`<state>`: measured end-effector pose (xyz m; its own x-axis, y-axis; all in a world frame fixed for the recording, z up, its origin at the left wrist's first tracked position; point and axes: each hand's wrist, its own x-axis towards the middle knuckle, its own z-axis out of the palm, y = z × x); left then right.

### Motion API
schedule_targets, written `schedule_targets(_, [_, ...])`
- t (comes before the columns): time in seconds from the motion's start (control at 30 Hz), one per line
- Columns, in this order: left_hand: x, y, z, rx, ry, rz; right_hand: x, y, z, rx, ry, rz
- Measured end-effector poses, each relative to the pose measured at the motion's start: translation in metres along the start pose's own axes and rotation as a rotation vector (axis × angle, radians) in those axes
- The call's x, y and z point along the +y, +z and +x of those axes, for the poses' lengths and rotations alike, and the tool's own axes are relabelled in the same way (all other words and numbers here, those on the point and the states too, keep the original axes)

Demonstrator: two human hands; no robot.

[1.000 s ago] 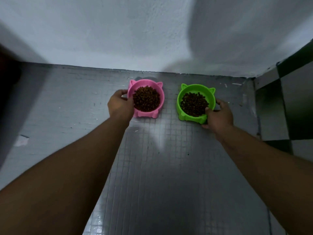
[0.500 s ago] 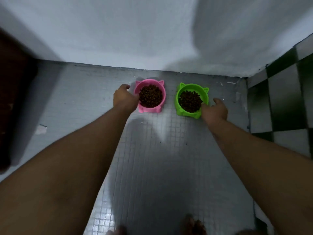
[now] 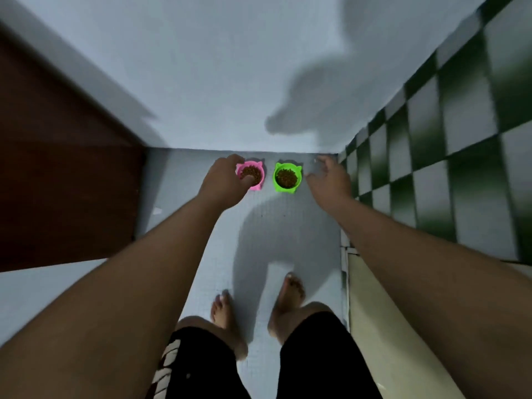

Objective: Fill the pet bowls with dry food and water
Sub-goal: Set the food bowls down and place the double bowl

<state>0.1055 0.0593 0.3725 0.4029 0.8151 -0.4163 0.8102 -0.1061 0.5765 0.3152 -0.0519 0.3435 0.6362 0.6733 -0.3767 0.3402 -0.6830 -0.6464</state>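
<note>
the person wore black shorts point(image 3: 322, 358) with white lettering on the left leg, and had bare forearms and bare feet point(image 3: 289, 300).

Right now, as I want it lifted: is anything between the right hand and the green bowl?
Nothing visible does. The right hand hangs open to the right of the green bowl, and only bare floor shows between them.

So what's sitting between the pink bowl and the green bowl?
Nothing. The head view shows only a narrow bare strip of grey tiled floor between the pink bowl and the green bowl, which stand side by side, apart.
</note>
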Motion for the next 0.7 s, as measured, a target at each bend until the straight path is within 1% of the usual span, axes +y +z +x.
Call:
schedule_targets(0.1, [0.036,-0.045,-0.053,-0.002,0.071,-0.022,-0.034,-0.046,-0.056,0.032,-0.046,0.03])
schedule_targets(0.23, [0.05,-0.086,-0.107,0.036,0.148,-0.058,-0.069,-0.074,-0.124,0.06,-0.105,0.069])
schedule_targets(0.33, [0.046,-0.107,-0.148,0.049,0.233,-0.064,-0.086,-0.076,-0.179,0.103,-0.14,0.105])
schedule_targets(0.43, [0.032,-0.122,-0.188,0.03,0.3,-0.076,-0.098,-0.072,-0.237,0.154,-0.127,0.144])
schedule_targets(0.57, [0.021,-0.135,-0.244,-0.039,0.394,-0.075,-0.103,-0.06,-0.314,0.27,-0.109,0.164])
schedule_targets(0.7, [0.026,-0.133,-0.295,-0.117,0.507,-0.045,-0.1,-0.066,-0.382,0.395,-0.068,0.178])
